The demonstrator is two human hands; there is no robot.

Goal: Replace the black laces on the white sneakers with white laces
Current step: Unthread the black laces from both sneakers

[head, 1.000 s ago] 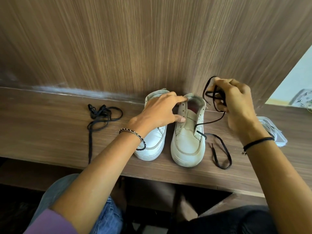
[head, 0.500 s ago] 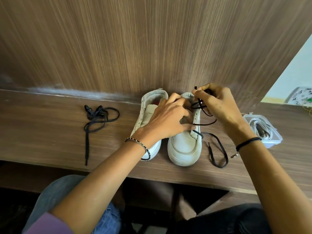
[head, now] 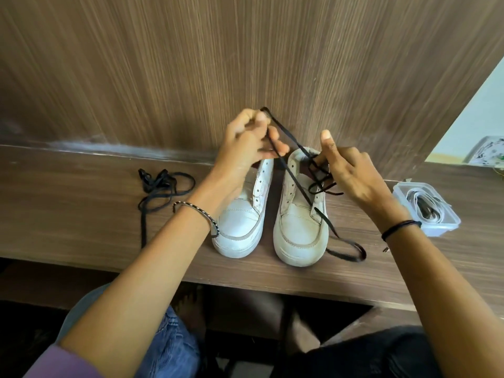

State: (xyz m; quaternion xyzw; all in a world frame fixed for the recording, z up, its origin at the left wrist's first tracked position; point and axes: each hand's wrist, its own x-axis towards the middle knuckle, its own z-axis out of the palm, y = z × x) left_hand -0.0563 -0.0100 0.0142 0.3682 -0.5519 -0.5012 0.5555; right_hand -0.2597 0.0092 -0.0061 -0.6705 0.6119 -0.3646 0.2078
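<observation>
Pinching black lace [head: 321,215], left hand [head: 245,151] and right hand [head: 354,175]; loose lace [head: 152,181] leftward, plastic tub [head: 447,227] rightward.

Head camera looks down, seemingly close, onto desk [head: 81,227].

Matt wood-grain shelf [head: 81,214], clear plastic tub [head: 441,227], scuffed leather-look sneakers [head: 298,230].

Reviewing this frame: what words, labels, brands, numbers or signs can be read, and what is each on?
No text can be read.
Left sneaker and right sneaker: no brand or label shows.
Box: no label shows.
Patterned object at the right edge: dark marks, too blurred to tell whether they are text.
</observation>
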